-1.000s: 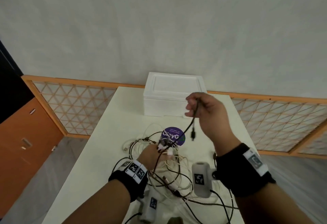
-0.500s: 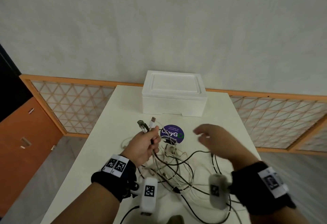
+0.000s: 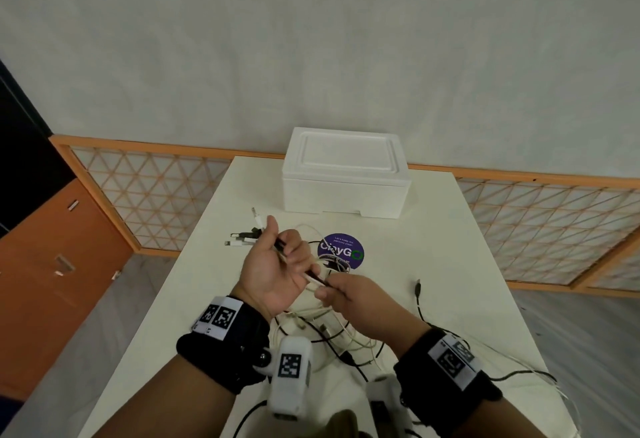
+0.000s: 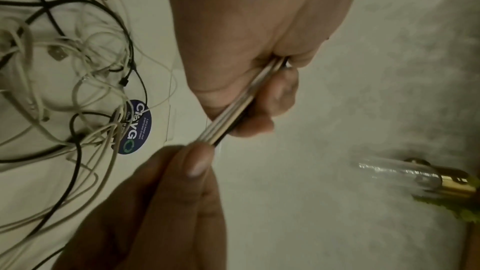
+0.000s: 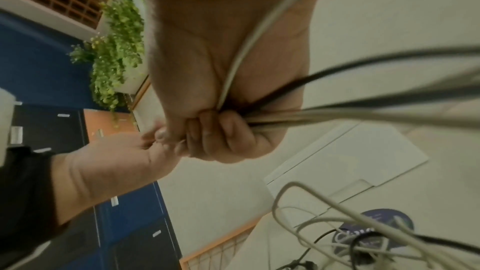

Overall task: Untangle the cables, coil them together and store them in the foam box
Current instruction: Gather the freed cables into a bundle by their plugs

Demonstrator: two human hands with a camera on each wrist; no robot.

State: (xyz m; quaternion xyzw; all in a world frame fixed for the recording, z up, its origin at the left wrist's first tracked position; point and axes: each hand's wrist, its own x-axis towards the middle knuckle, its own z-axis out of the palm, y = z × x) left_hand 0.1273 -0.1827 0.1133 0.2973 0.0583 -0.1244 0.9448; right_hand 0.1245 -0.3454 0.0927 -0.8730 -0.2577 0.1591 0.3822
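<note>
A closed white foam box [image 3: 346,178] stands at the table's far end. My left hand [image 3: 287,257], palm up above the table, grips a bundle of white and black cables [image 4: 233,110]. Their plug ends [image 3: 242,238] stick out to its left. My right hand [image 3: 329,294] pinches the same bundle right beside the left fingers [image 4: 275,93], the cables [image 5: 337,114] running out of its fist. The rest of the cables lie as a tangle [image 3: 329,330] on the table under both hands. One black plug [image 3: 418,287] lies loose to the right.
A round purple sticker [image 3: 341,250] is on the white table [image 3: 467,264] between the hands and the box. An orange lattice railing [image 3: 156,195] runs behind the table. The table's left edge is close to my left wrist.
My right hand let go of the black cable it held up, swung left and now pinches the bundle. My left hand turned palm up with the plug ends.
</note>
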